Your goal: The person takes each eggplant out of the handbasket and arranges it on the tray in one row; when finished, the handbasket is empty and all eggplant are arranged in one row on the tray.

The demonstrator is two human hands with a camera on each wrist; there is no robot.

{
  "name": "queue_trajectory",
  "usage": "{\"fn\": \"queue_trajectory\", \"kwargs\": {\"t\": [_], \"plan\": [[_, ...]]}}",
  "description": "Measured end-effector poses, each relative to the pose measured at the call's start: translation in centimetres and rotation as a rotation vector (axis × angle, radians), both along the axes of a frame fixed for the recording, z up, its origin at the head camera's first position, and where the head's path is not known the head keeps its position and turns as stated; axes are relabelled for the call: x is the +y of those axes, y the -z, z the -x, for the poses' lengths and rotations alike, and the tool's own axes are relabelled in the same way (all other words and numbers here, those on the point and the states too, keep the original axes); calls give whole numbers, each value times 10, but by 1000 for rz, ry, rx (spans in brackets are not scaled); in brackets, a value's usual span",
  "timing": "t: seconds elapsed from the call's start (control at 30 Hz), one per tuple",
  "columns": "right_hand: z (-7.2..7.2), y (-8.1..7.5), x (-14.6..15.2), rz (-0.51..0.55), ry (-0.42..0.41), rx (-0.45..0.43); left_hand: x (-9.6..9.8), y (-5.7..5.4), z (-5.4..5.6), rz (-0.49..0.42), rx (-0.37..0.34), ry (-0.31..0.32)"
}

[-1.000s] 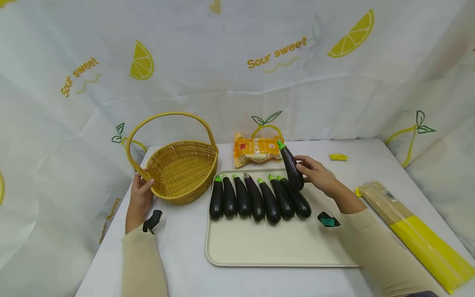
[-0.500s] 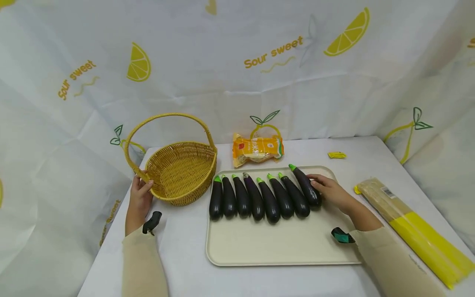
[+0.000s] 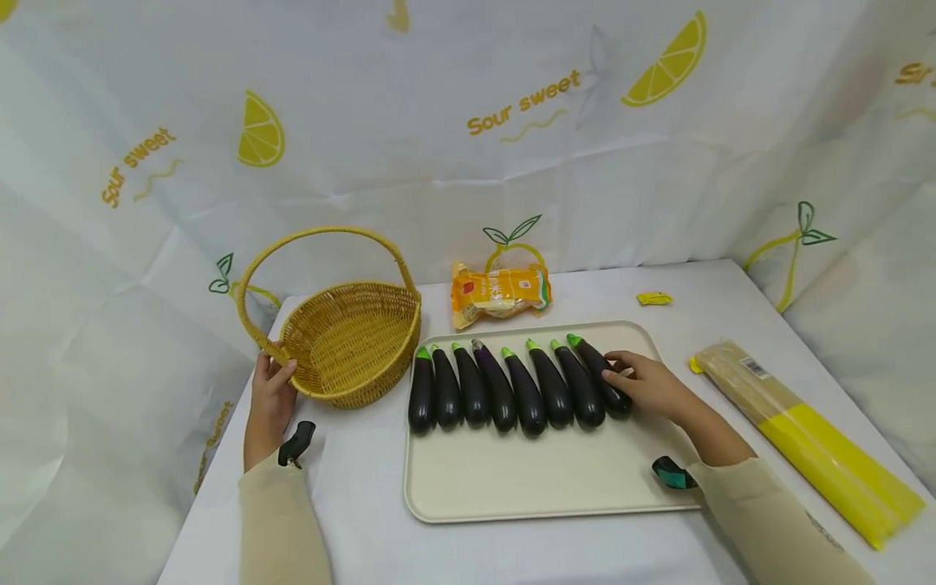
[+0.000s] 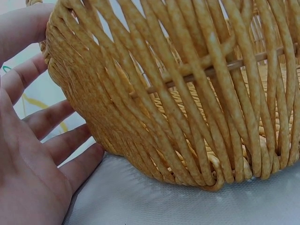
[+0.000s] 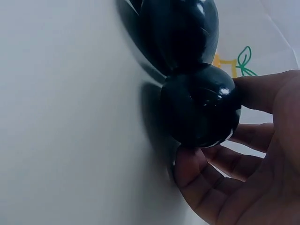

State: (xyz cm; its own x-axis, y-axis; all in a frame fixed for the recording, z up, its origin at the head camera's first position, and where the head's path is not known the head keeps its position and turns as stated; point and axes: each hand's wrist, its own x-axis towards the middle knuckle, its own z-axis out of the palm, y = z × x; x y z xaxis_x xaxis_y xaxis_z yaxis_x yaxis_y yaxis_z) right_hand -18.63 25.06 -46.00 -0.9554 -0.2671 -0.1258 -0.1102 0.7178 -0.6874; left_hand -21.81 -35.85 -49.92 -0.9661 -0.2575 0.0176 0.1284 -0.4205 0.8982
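Note:
At the left, a yellow wicker basket (image 3: 371,388) with a tall arched handle stands on the white-covered table. My left hand (image 3: 274,398) holds its left side where the handle meets the rim, and the left wrist view shows fingers along the woven wall (image 4: 187,93). Several dark purple eggplants (image 3: 503,394) with green stem ends lie side by side on a beige tray (image 3: 541,479). My right hand (image 3: 654,388) grips the rightmost eggplant (image 3: 594,366) near its thick end. In the right wrist view, thumb and fingers curl about that rounded end (image 5: 199,108), close beside its neighbour.
Behind the tray lies an orange food packet (image 3: 500,292). A small yellow packet (image 3: 654,299) sits farther right. Along the right side stretches a long beige-and-yellow package (image 3: 808,443). A white printed curtain (image 3: 409,122) hangs behind the table.
My right hand has brought the eggplant down from above the row onto the tray's right end, then drawn it slightly left against its neighbour. The left hand stays on the basket.

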Motion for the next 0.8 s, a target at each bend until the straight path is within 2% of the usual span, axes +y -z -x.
{"fn": "queue_trajectory", "kwargs": {"t": [0.3, 0.5, 0.8], "plan": [[-10, 2, 0, 4, 44, 9, -3, 0, 0, 0, 41, 20], [-10, 4, -1, 8, 36, 0, -2, 0, -3, -2, 15, 3], [-11, 0, 3, -11, 43, 7, 0, -3, -2, -3, -2, 12]]}}
